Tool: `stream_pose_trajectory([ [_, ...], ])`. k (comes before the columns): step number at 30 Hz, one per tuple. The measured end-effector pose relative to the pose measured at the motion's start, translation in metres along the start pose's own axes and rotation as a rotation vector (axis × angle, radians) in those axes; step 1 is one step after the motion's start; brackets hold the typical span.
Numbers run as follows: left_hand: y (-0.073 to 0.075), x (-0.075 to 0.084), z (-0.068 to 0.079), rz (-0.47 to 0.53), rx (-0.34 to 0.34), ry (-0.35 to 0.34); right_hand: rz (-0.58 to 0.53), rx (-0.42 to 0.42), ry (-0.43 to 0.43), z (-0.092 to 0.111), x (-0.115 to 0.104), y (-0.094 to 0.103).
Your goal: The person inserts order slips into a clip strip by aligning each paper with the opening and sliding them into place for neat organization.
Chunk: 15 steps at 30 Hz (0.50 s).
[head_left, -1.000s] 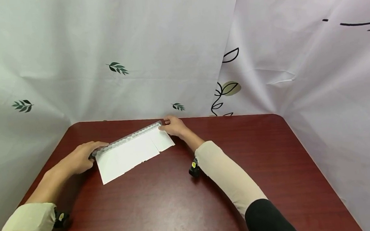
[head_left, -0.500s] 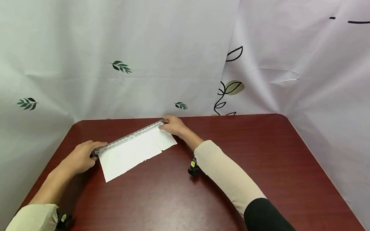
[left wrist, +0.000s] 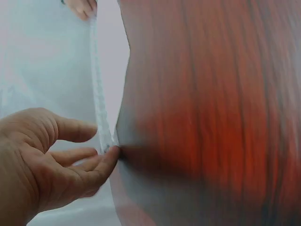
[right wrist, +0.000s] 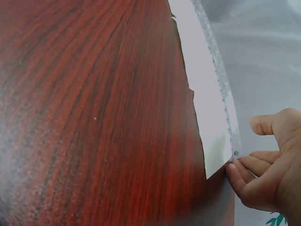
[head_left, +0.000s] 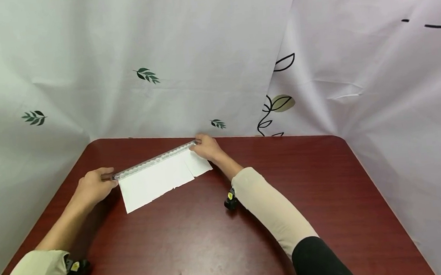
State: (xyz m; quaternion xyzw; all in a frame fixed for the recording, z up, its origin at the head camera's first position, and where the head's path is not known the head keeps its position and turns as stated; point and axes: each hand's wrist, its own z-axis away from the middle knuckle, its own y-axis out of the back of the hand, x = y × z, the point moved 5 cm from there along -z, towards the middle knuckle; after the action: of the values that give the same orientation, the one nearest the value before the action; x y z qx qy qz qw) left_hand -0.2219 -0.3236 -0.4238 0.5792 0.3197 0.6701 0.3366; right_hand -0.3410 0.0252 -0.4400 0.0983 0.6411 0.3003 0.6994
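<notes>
A long clear plastic binding strip (head_left: 156, 160) with a row of small teeth runs along the upper edge of a white paper sheet (head_left: 154, 181). The sheet's lower edge is uneven and torn-looking, with a slit near its right end. My left hand (head_left: 94, 186) pinches the strip's left end; in the left wrist view, fingertips (left wrist: 113, 151) meet its corner. At the far right end, my right hand (head_left: 207, 148) pinches the strip, its fingertips (right wrist: 233, 167) beside the sheet's corner in the right wrist view. Both hands hold the strip slanted, right end farther away.
The dark red wooden table (head_left: 287, 201) has rounded back corners. A white curtain (head_left: 183, 62) with leaf prints hangs right behind and beside it. Small black cameras sit at both wrists, the right one (head_left: 230, 200) close to the tabletop.
My left hand has shifted slightly left along the strip, from over its end to the very tip. My right hand has kept its hold. The view has turned slightly.
</notes>
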Motion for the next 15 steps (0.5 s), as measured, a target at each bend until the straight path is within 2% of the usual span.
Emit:
stream_pose_trajectory([
  [4,-0.003,0.006,0.006,0.141,-0.037,0.122,-0.010,-0.014,0.006,0.002,-0.005,0.002],
  [6,-0.006,0.009,0.009,0.223,-0.063,0.161,-0.016,-0.027,0.010,0.003,-0.006,0.002],
  [10,-0.014,0.015,0.012,0.370,-0.098,0.193,-0.032,-0.040,0.011,0.005,-0.006,0.003],
  [15,-0.019,0.020,0.015,0.422,-0.061,0.206,-0.062,-0.047,-0.009,0.007,-0.008,0.003],
])
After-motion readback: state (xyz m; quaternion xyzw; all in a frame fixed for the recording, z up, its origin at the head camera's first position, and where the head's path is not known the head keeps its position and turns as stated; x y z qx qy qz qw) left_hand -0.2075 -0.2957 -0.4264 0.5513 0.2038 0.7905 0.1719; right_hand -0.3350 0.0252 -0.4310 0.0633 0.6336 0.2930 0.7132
